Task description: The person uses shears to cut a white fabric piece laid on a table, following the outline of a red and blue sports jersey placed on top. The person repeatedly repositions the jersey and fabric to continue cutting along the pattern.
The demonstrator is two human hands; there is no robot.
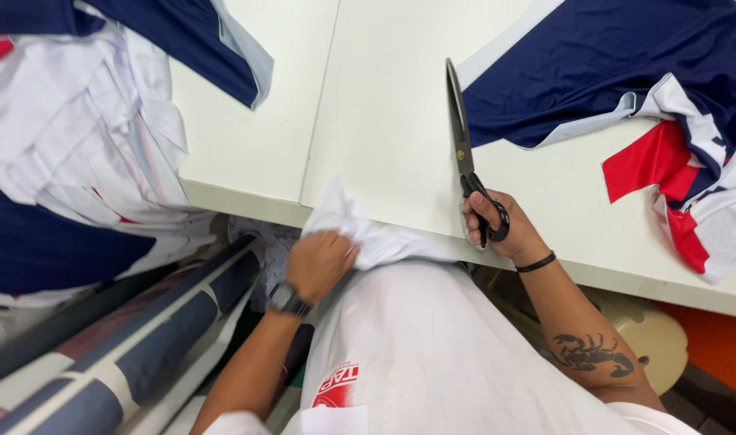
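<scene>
- Head view: the right hand (497, 227) is closed through the black loops of the scissors (467, 165), fingers curled in the handles, resting at the near edge of the worktop (384, 105).
- The scissors' long blades point away from that hand across the white worktop, closed or nearly so; the tips lie just beside the blue cloth (609, 72).
- The blue cloth spreads beyond and to the right of the right hand, with a pale edge along its near side.
- A red and white piece (674, 185) lies to the right of the right hand, touching the blue cloth.
- The left hand (320, 264) is closed on a bunch of white cloth (360, 229), gripping it at the worktop's edge, just left of the right hand.
- The white cloth rises in a crumpled peak above the left hand and runs toward the right hand.
- The left wrist wears a watch (286, 300); the right wrist wears a black band (535, 263).
- Left of the left hand hang white and blue garments (78, 161); below it lie fabric rolls (142, 346).
</scene>
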